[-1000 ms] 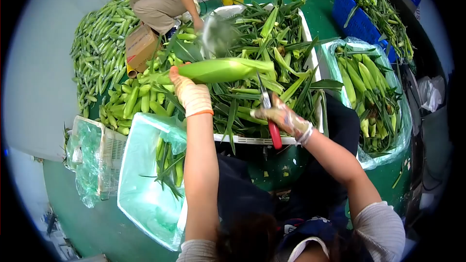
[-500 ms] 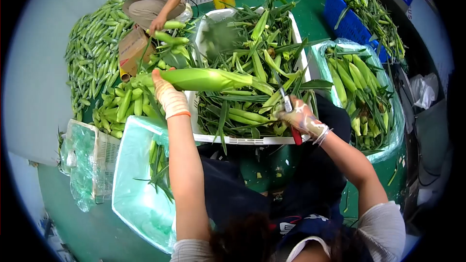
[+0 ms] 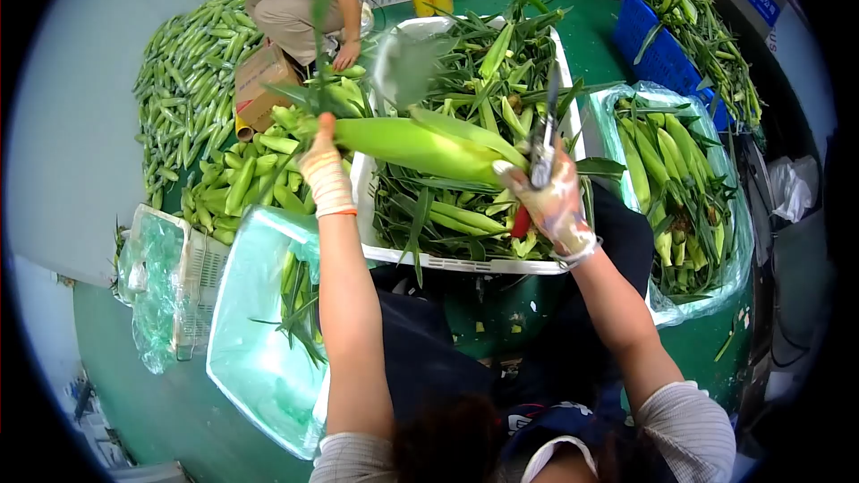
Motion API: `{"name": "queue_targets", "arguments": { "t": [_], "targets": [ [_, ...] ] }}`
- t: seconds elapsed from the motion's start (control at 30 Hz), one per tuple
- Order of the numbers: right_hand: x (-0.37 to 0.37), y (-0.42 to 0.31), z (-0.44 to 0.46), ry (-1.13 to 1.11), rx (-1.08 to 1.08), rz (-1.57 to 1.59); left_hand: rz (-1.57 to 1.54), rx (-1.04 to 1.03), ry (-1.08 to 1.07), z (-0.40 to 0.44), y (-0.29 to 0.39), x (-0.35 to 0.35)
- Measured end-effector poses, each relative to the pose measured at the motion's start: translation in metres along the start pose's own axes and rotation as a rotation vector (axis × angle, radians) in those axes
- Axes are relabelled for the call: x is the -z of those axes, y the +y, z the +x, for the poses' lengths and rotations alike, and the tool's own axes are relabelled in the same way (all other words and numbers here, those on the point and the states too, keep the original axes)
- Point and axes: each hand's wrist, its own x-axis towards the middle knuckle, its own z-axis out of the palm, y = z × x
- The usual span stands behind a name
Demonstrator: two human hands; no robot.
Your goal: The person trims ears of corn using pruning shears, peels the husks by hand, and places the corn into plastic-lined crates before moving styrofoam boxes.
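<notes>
In the head view, my left grip (image 3: pixel 327 168) held the corn ear (image 3: pixel 416 145) near its left end, roughly level above the white crate (image 3: pixel 465 264), seemingly leaving the other end reachable. My right grip (image 3: pixel 557 206) was wrapped around a red-handled cutter (image 3: pixel 542 156), blade upward, thumb at that end. The lined bin (image 3: pixel 264 349) flanked my left forearm; freer room lay overhead.

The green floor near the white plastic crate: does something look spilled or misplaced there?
Yes, slightly: small pale scraps lie scattered on the green floor near the white plastic crate, and a thin green strip lies farther right. They seem stray, lying loose there.
</notes>
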Motion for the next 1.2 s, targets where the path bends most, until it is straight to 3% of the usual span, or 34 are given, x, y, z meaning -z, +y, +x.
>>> {"name": "queue_targets", "arguments": {
  "t": [0.03,0.07,0.1,0.17,0.23,0.27,0.3,0.37,0.43,0.5,0.57,0.6,0.63,0.73,0.77,0.83,0.87,0.93,1.0,1.03,1.13,1.2],
  "targets": [
    [0.009,-0.01,-0.01,0.065,0.047,-0.179,-0.239,-0.007,-0.109,0.008,-0.002,0.02],
    [0.024,0.009,-0.016,0.097,0.05,-0.077,-0.475,0.012,-0.221,0.016,-0.004,0.04],
    [0.039,0.026,-0.018,0.12,0.057,0.015,-0.917,0.08,-0.234,0.034,-0.019,0.043],
    [0.041,0.001,-0.014,0.056,0.08,0.153,-0.751,0.071,-0.161,0.056,-0.035,0.056],
    [0.028,-0.009,0.007,-0.172,-0.184,-0.576,-0.271,-0.097,-0.122,0.081,-0.056,0.042],
    [0.017,0.023,0.017,-0.129,0.086,-0.807,-0.038,-0.17,-0.078,0.094,-0.066,0.035],
    [0.009,0.027,0.018,-0.149,0.149,-0.871,-0.204,-0.086,-0.079,0.056,-0.032,0.032],
    [-0.009,0.027,0.009,-0.203,0.211,-0.737,-0.543,-0.009,-0.141,-0.006,0.018,0.028],
    [-0.018,0.008,-0.004,-0.413,-0.006,-0.345,-0.68,-0.121,-0.377,-0.031,0.033,0.022],
    [-0.035,0.016,-0.01,-0.467,0.019,-0.144,-0.83,-0.004,-0.539,-0.06,0.043,0.014],
    [-0.041,0.017,-0.02,-0.49,-0.142,0.023,-0.704,0.112,-0.692,-0.068,0.042,0.007],
    [-0.05,0.036,-0.028,-0.386,-0.034,0.061,-0.702,0.128,-0.832,-0.074,0.039,0.014],
    [-0.06,0.043,-0.032,-0.298,-0.059,0.136,-0.704,0.141,-0.97,-0.08,0.037,0.021],
    [-0.059,0.025,-0.035,-0.337,-0.121,-0.263,-0.468,-0.124,-0.976,-0.115,0.026,0.021],
    [-0.055,0.023,-0.034,-0.392,-0.016,-0.207,-0.312,-0.234,-0.922,-0.112,0.025,0.023],
    [-0.045,0.023,-0.026,-0.596,-0.037,-0.185,-0.204,-0.487,-0.879,-0.094,0.002,0.012],
    [-0.043,0.034,-0.021,-0.578,0.101,-0.31,-0.166,-0.572,-0.86,-0.089,-0.003,0.012],
    [-0.026,0.02,-0.003,-0.737,-0.025,-0.303,0.015,-0.64,-0.88,-0.101,0.021,0.033],
    [-0.018,0.027,0.014,-0.785,0.037,-0.16,-0.006,-0.51,-1.04,-0.105,0.026,0.041],
    [-0.011,0.011,0.023,-0.87,-0.068,-0.278,0.063,-0.488,-1.067,-0.109,0.033,0.047],
    [-0.001,0.011,0.045,-0.948,-0.028,-0.169,0.288,-0.59,-1.244,-0.111,0.028,0.048],
    [0.009,0.002,0.054,-1.035,0.0,-0.168,0.182,-0.497,-1.375,-0.114,0.03,0.049]
  ]
}}
